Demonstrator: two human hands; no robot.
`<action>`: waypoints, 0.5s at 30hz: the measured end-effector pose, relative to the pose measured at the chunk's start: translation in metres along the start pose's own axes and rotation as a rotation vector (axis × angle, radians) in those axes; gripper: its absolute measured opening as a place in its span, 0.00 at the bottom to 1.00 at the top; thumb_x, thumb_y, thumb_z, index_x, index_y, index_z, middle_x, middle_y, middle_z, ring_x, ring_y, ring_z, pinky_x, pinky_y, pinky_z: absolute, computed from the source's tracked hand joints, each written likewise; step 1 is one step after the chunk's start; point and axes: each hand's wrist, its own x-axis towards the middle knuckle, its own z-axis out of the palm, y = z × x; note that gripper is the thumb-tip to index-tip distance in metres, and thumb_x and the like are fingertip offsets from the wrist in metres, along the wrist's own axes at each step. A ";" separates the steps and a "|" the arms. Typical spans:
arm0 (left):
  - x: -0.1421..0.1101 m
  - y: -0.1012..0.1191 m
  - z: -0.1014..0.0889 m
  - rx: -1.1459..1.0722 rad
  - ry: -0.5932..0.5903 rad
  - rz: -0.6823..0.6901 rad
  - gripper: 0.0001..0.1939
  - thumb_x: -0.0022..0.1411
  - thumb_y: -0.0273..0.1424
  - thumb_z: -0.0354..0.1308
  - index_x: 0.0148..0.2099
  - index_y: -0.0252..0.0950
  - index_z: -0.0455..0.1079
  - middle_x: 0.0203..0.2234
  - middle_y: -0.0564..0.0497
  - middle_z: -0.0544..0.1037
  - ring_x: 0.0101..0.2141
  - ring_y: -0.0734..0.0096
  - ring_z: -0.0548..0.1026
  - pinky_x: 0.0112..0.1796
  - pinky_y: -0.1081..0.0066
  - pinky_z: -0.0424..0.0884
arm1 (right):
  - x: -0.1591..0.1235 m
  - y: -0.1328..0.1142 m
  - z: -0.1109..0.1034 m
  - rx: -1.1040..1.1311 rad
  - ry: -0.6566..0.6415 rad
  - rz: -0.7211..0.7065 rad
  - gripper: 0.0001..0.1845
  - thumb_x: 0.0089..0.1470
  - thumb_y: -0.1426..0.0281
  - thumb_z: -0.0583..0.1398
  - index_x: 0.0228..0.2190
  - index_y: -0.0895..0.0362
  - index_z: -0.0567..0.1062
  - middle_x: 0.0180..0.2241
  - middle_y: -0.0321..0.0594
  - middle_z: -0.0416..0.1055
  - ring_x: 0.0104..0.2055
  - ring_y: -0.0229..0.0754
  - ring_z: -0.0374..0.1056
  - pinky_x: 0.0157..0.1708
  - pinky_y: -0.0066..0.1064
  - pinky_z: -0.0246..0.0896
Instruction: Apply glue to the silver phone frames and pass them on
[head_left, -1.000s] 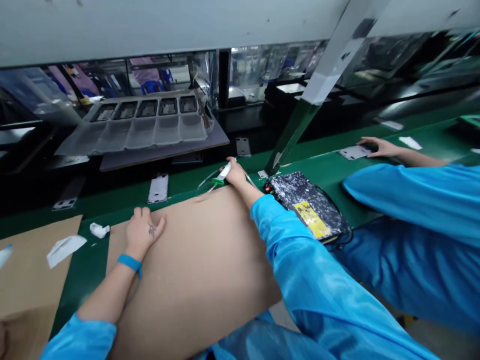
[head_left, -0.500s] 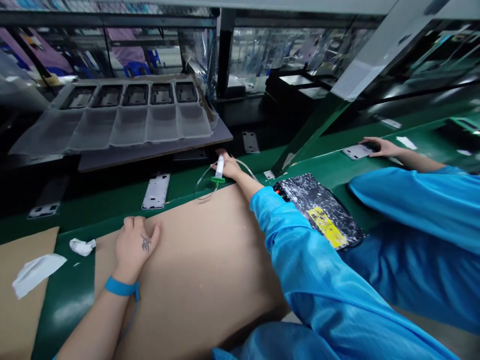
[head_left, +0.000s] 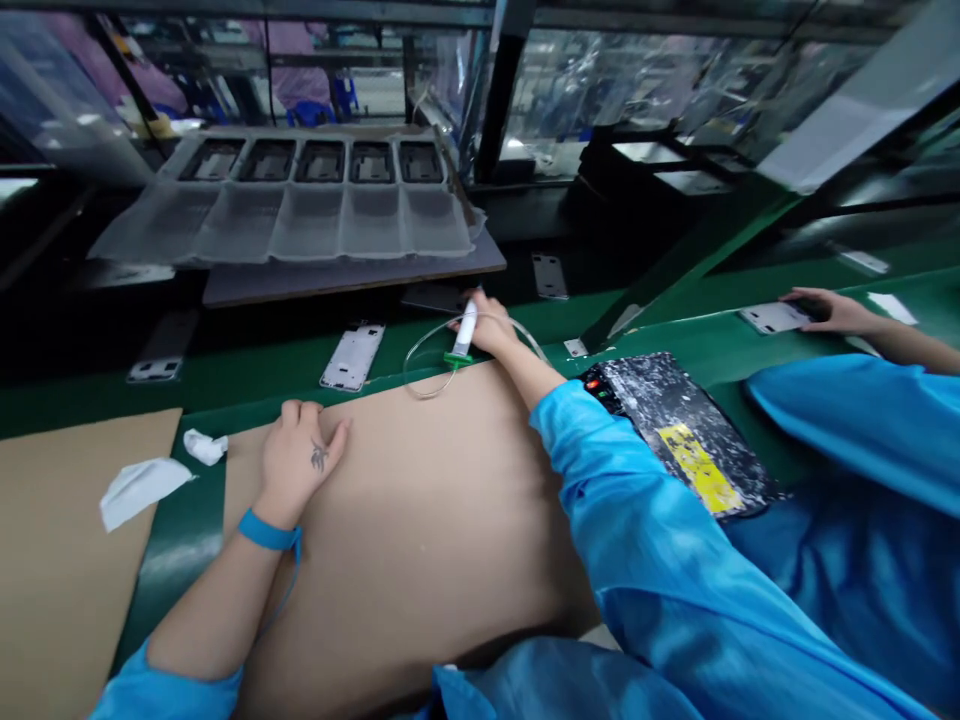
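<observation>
Right hand (head_left: pixel 491 328) reaches forward to the far edge of the large brown cardboard sheet (head_left: pixel 420 520), fingers curled shut around a white syringe-shaped dispenser with a green collar (head_left: pixel 463 335). Dispenser stands tilted, tip down at the sheet's far edge, just by the green conveyor belt (head_left: pixel 262 365). A thin clear tube (head_left: pixel 420 350) loops from the dispenser out to the left and back behind the hand.

Left hand (head_left: pixel 300 460) lies palm down on the near-left part of the cardboard sheet, fingers loosely together and slightly bent, gripping nothing. Blue wrist strap (head_left: pixel 266 530) on that wrist; both arms in blue sleeves.

On the belt, left of the dispenser: a white rectangular phone frame (head_left: pixel 352 356), apart from both hands. Another darker frame (head_left: pixel 154 370) further left. Two crumpled white wipes (head_left: pixel 142 485) lie left of the left hand, one on the green table surface, one at the edge of a second cardboard sheet (head_left: pixel 52 560).

Behind the belt: a clear plastic compartment tray (head_left: pixel 300 215) on a grey board, dark parts in its far row.

Right of the right arm: a black paint-spattered box with a yellow label (head_left: pixel 682 430). Further right, a co-worker's hand (head_left: pixel 829 308) rests on a white plate (head_left: pixel 772 318).
</observation>
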 end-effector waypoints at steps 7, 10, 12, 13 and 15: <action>-0.004 0.000 0.004 -0.044 -0.014 0.009 0.33 0.74 0.53 0.50 0.60 0.29 0.74 0.54 0.32 0.75 0.50 0.39 0.80 0.51 0.51 0.77 | -0.011 0.015 -0.004 0.079 0.073 0.101 0.48 0.51 0.52 0.77 0.64 0.56 0.68 0.57 0.58 0.77 0.60 0.62 0.73 0.64 0.54 0.69; -0.005 -0.001 0.004 -0.078 -0.001 0.022 0.31 0.75 0.51 0.52 0.61 0.30 0.74 0.54 0.33 0.75 0.50 0.41 0.80 0.51 0.52 0.77 | -0.013 0.013 -0.006 0.087 0.071 0.138 0.45 0.48 0.55 0.78 0.62 0.56 0.70 0.49 0.53 0.80 0.53 0.61 0.76 0.58 0.53 0.71; -0.006 -0.002 0.004 -0.095 -0.011 0.032 0.30 0.75 0.51 0.53 0.61 0.29 0.75 0.54 0.32 0.75 0.50 0.41 0.80 0.50 0.52 0.76 | -0.018 0.012 -0.012 0.091 0.088 0.156 0.45 0.46 0.59 0.78 0.61 0.57 0.71 0.46 0.52 0.80 0.49 0.61 0.77 0.55 0.53 0.72; -0.006 -0.001 0.004 -0.104 -0.018 0.039 0.30 0.75 0.50 0.53 0.61 0.29 0.75 0.54 0.32 0.75 0.50 0.41 0.79 0.50 0.52 0.76 | -0.022 0.011 -0.016 0.094 0.098 0.162 0.45 0.46 0.60 0.78 0.61 0.57 0.71 0.44 0.50 0.80 0.47 0.60 0.77 0.54 0.52 0.72; -0.007 0.000 0.004 -0.126 -0.036 0.073 0.28 0.75 0.48 0.54 0.61 0.30 0.76 0.55 0.32 0.77 0.54 0.40 0.77 0.54 0.50 0.74 | -0.033 0.010 -0.025 0.108 0.117 0.165 0.44 0.48 0.58 0.78 0.60 0.57 0.70 0.40 0.46 0.79 0.43 0.56 0.76 0.51 0.50 0.72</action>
